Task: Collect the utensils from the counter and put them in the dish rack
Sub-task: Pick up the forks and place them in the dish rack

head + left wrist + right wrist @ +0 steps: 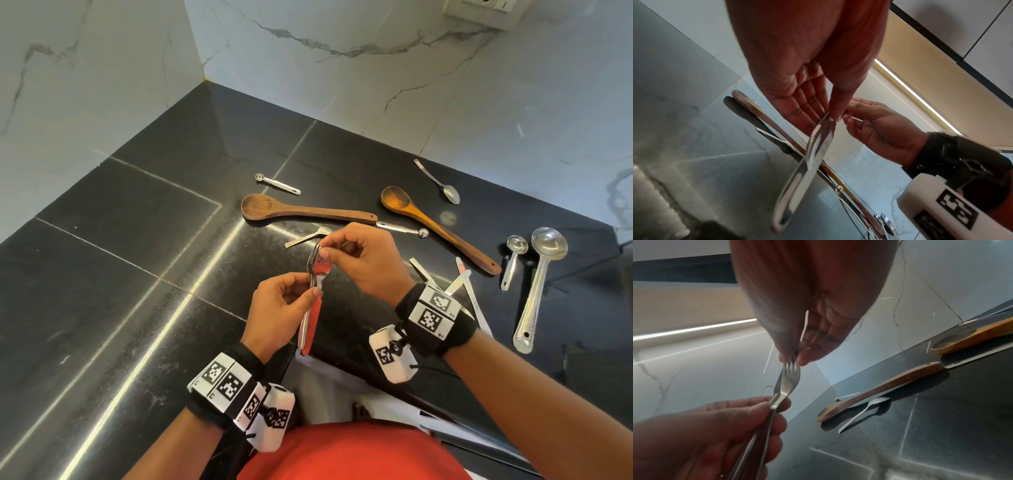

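Forks: a small bundle of steel forks (314, 274), tines up, held above the counter in the lower middle of the head view; red reflects on the metal.
Left hand: the left hand (279, 313) has thumb and fingers curled round the fork necks.
Right hand: the right hand (363, 263) pinches the tine tips between thumb and fingertips.
Loose utensils: two wooden spoons (305, 209) (435, 228), a teaspoon (440, 183), a steel ladle (537, 284) and small measuring spoons (277, 184) lie scattered at the right and centre.
Surface: glossy black stone counter (137, 240) with pale seams.
Room: white marbled wall tiles (342, 68); a wall socket at upper right.
Hard to make out: how many forks the bundle holds; flat steel handles behind the right wrist are partly hidden.
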`<action>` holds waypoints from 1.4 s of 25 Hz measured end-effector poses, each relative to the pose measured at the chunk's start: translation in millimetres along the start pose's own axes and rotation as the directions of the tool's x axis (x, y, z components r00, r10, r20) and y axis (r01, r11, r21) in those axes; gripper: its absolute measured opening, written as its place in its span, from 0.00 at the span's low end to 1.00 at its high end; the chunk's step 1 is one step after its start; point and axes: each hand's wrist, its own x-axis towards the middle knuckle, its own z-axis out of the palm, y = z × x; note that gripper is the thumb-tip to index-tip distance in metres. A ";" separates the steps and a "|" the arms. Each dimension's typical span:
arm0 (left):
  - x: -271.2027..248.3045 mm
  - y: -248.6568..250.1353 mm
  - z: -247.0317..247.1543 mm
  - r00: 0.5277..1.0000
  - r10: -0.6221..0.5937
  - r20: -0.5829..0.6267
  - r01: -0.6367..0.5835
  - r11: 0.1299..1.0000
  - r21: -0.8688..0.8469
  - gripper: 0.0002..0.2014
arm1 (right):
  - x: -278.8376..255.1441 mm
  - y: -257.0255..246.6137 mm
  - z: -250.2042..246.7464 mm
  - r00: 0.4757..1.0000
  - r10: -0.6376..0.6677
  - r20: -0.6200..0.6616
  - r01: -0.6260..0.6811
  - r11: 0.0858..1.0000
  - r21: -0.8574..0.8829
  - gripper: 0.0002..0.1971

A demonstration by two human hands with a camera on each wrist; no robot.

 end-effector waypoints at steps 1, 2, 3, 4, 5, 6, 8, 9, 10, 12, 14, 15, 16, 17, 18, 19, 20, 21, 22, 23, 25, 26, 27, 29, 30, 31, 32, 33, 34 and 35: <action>1.6 0.4 1.0 1.000 -0.003 0.000 0.003 1.000 -0.002 0.09 | -0.1 0.3 1.4 1.000 0.005 -0.018 -0.005 1.000 0.007 0.06; 3.2 0.4 2.6 1.000 -0.010 -0.001 0.010 1.000 -0.008 0.09 | -0.8 0.8 2.1 0.999 0.021 -0.035 -0.020 1.000 0.025 0.08; 4.5 0.5 4.7 1.000 -0.019 -0.004 0.019 1.000 -0.020 0.09 | -2.1 0.5 2.7 0.998 0.049 -0.049 -0.046 0.998 0.051 0.11; 5.8 0.3 7.3 0.999 -0.033 -0.008 0.032 0.999 -0.036 0.09 | -3.6 0.7 2.7 0.994 0.085 -0.063 -0.080 0.994 0.074 0.14; 6.1 0.0 9.7 0.999 -0.052 -0.014 0.052 0.997 -0.057 0.09 | -5.4 0.8 2.7 0.990 0.122 -0.073 -0.115 0.989 0.087 0.18; 6.2 0.5 12.0 0.997 -0.073 -0.015 0.071 0.994 -0.079 0.09 | -7.2 1.1 3.4 0.984 0.157 -0.079 -0.150 0.985 0.091 0.21; 6.7 3.0 16.0 0.996 -0.093 0.003 0.093 0.987 -0.127 0.08 | -11.8 3.3 5.0 0.975 0.209 -0.069 -0.203 0.976 0.081 0.21; 7.1 4.3 17.7 0.996 -0.091 0.017 0.093 0.986 -0.141 0.09 | -14.2 4.9 5.8 0.972 0.225 -0.060 -0.220 0.972 0.088 0.18; 7.9 5.3 19.0 0.996 -0.082 0.027 0.085 0.986 -0.142 0.09 | -16.3 6.1 7.1 0.971 0.236 -0.045 -0.230 0.967 0.113 0.15; 9.1 7.5 22.4 0.997 -0.064 0.051 0.070 0.989 -0.127 0.09 | -21.8 8.7 8.8 0.964 0.265 -0.020 -0.254 0.941 0.222 0.10; 10.7 8.4 26.6 0.995 -0.063 0.080 0.074 0.988 -0.136 0.09 | -26.1 11.3 7.7 0.950 0.312 -0.027 -0.287 0.900 0.328 0.09; 11.0 9.1 28.5 0.992 -0.068 0.104 0.082 0.986 -0.144 0.09 | -28.2 12.2 6.1 0.943 0.331 -0.041 -0.294 0.882 0.367 0.09; 11.6 10.1 30.9 0.989 -0.067 0.133 0.087 0.986 -0.146 0.09 | -30.5 13.1 3.3 0.938 0.342 -0.057 -0.293 0.870 0.396 0.09; 11.3 10.8 33.5 0.986 -0.062 0.158 0.083 0.988 -0.134 0.09 | -34.0 14.3 0.2 0.937 0.343 -0.073 -0.285 0.865 0.413 0.08; 11.4 10.6 34.8 0.986 -0.046 0.161 0.063 0.993 -0.103 0.09 | -37.0 15.2 -2.3 0.939 0.333 -0.089 -0.269 0.870 0.413 0.08; 12.4 9.9 37.1 0.988 -0.016 0.151 0.025 0.998 -0.058 0.09 | -41.5 17.8 -6.2 0.941 0.320 -0.111 -0.253 0.881 0.400 0.08; 13.2 9.4 39.4 0.992 0.016 0.129 -0.015 1.000 -0.012 0.09 | -47.3 20.8 -10.3 0.943 0.307 -0.128 -0.238 0.892 0.385 0.08; 14.7 10.7 41.5 0.993 0.049 0.106 -0.051 0.998 0.021 0.10 | -53.0 23.8 -14.9 0.944 0.298 -0.141 -0.230 0.901 0.368 0.09; 16.4 12.7 44.3 0.993 0.076 0.088 -0.080 0.996 0.039 0.12 | -59.6 26.6 -19.7 0.944 0.294 -0.147 -0.229 0.909 0.347 0.09; 17.5 15.9 48.0 0.991 0.102 0.092 -0.106 0.993 0.042 0.14 | -66.9 29.7 -25.2 0.947 0.287 -0.144 -0.233 0.923 0.306 0.09; 18.0 26.2 59.7 0.974 0.158 0.162 -0.166 0.985 0.040 0.16 | -83.3 34.8 -38.3 0.959 0.255 -0.125 -0.235 0.960 0.156 0.07; 17.2 31.0 63.2 0.961 0.193 0.197 -0.206 0.977 0.049 0.16 | -88.6 35.0 -42.4 0.969 0.228 -0.093 -0.220 0.972 0.082 0.06; 16.0 35.6 73.3 0.941 0.233 0.245 -0.257 0.964 0.071 0.15 | -98.2 35.5 -50.4 0.974 0.213 -0.078 -0.211 0.977 0.029 0.05; 14.1 41.3 91.2 0.897 0.310 0.315 -0.365 0.922 0.132 0.11 | -112.4 38.2 -65.7 0.978 0.198 -0.061 -0.200 0.980 -0.020 0.05; 12.8 44.6 101.5 0.875 0.341 0.344 -0.412 0.897 0.159 0.10 | -120.7 40.2 -74.6 0.978 0.199 -0.068 -0.201 0.979 -0.024 0.05; 12.0 47.5 112.7 0.854 0.370 0.365 -0.453 0.874 0.174 0.08 | -129.3 40.6 -83.8 0.976 0.202 -0.080 -0.205 0.978 -0.034 0.06; 10.6 51.5 124.4 0.836 0.396 0.381 -0.487 0.855 0.179 0.08 | -138.0 42.6 -92.5 0.973 0.209 -0.099 -0.213 0.977 -0.029 0.07; 8.5 55.4 137.8 0.823 0.411 0.392 -0.507 0.843 0.178 0.07 | -147.8 43.4 -102.1 0.968 0.216 -0.127 -0.218 0.976 -0.005 0.07; 4.5 60.8 152.2 0.819 0.417 0.395 -0.512 0.842 0.171 0.07 | -158.4 44.9 -112.4 0.962 0.222 -0.157 -0.218 0.975 0.041 0.08; 2.2 62.8 163.3 0.821 0.415 0.391 -0.505 0.848 0.160 0.07 | -165.6 44.2 -121.1 0.954 0.238 -0.181 -0.226 0.970 0.088 0.08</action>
